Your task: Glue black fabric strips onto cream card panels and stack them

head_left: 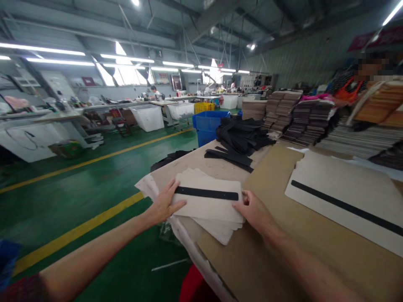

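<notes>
A fanned stack of pale panels (pixel 204 209) lies near the table's left edge, the top one bearing a black strip (pixel 206 193) across it. My left hand (pixel 165 201) grips the left end of the top panel, thumb on its face and fingers along the edge. At the right end, my right hand (pixel 250 207) pinches the same panel between thumb and curled fingers. Farther right lies a larger pale panel (pixel 340 176) with a long black strip (pixel 349 206) on it.
Loose black strips (pixel 241 136) are heaped at the table's far end, beside a blue bin (pixel 208 126). Stacks of dark pieces (pixel 308 117) stand behind at the right. Near them is a person in orange (pixel 349 92). White bins (pixel 147 117) stand across the green floor.
</notes>
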`<state>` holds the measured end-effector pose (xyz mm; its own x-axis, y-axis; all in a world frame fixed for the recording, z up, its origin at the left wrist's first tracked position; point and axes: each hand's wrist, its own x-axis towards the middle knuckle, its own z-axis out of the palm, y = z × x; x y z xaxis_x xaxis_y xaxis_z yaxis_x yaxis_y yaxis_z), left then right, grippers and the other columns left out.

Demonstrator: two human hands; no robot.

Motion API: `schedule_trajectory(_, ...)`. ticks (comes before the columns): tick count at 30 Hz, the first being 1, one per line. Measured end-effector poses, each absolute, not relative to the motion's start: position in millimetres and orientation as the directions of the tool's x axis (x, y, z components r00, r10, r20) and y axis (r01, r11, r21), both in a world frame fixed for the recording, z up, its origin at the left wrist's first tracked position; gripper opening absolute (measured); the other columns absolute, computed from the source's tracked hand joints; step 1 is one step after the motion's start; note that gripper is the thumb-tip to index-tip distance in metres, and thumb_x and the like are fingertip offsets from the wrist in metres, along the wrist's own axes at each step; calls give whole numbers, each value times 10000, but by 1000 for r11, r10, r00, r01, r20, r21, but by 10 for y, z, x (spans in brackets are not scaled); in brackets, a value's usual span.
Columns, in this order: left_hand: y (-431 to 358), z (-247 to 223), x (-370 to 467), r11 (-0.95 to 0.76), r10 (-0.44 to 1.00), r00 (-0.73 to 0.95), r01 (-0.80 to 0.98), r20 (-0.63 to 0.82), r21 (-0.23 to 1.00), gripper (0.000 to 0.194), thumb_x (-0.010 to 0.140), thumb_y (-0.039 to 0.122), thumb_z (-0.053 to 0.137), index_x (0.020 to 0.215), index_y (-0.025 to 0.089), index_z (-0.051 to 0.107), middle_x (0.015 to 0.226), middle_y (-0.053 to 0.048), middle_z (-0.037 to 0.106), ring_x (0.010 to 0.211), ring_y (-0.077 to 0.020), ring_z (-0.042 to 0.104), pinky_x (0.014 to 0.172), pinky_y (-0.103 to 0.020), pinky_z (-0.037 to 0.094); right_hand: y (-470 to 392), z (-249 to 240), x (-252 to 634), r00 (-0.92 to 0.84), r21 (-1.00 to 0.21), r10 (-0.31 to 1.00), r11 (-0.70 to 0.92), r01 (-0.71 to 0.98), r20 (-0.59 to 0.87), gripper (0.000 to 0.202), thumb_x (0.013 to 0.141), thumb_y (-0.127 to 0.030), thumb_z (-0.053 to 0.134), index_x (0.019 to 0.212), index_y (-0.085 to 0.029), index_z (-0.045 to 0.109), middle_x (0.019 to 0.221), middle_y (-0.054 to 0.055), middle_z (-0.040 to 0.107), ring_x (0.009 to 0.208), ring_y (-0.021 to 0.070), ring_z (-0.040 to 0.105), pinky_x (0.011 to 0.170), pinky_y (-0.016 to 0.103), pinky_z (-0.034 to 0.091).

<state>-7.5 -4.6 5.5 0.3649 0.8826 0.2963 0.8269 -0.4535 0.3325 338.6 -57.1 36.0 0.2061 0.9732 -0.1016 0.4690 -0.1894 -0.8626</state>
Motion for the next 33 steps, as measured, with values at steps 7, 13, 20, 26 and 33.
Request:
schedule_trajectory(7, -163, 149, -133, -354, 934, 303, 864, 192, 358, 821, 902, 519, 555, 1554, 214, 161, 1630, -147, 153, 1496, -322, 190, 1208, -534, 225, -526, 357, 3522, 65, -868, 973, -228, 442, -223, 755, 715, -422, 574, 1414, -146, 501, 817, -1, 612, 746, 188, 587, 729, 318, 432)
schedule_trajectory(13, -230, 316, -42, -161, 986, 165, 867, 34, 471, 872, 799, 429, 681, 1525, 206, 254, 1598, -144, 243, 1478, -328, 243, 1201, -529, 257, -607, 418, 3356, 156, -808, 970, -240, 538, -184, 654, 826, -439, 443, 1374, -99, 552, 1104, 126, 611, 1024, 264, 595, 914, 376, 448)
schedule_trajectory(20, -256, 590, 40, -27, 996, 75, 777, -49, 629, 823, 749, 286, 659, 1495, 166, 333, 1573, -147, 309, 1471, -319, 260, 1208, -538, 231, -764, 568, 3095, 354, -808, 909, -375, 455, -222, 677, 815, -474, 446, 1325, -53, 585, 1230, 179, 516, 1186, 290, 526, 1080, 394, 386)
schedule_trajectory(26, -136, 629, 48, 44, 999, -15, 649, -45, 760, 684, 716, 300, 636, 1379, 191, 511, 1520, -116, 410, 1418, -311, 364, 1193, -501, 288, -794, 689, 2921, 521, -839, 820, -442, 317, -235, 616, 721, -496, 547, 1202, -124, 644, 1270, 166, 524, 1251, 331, 455, 1121, 465, 312)
schedule_trajectory(33, -128, 638, -113, 144, 987, -155, 693, -49, 706, 500, 845, 457, 501, 1272, 208, 570, 1289, -111, 566, 1218, -337, 561, 1062, -534, 459, -761, 949, 2610, 557, -868, 739, -492, 62, -379, 328, 758, -404, 565, 1006, -200, 632, 969, 69, 699, 939, 253, 643, 885, 374, 489)
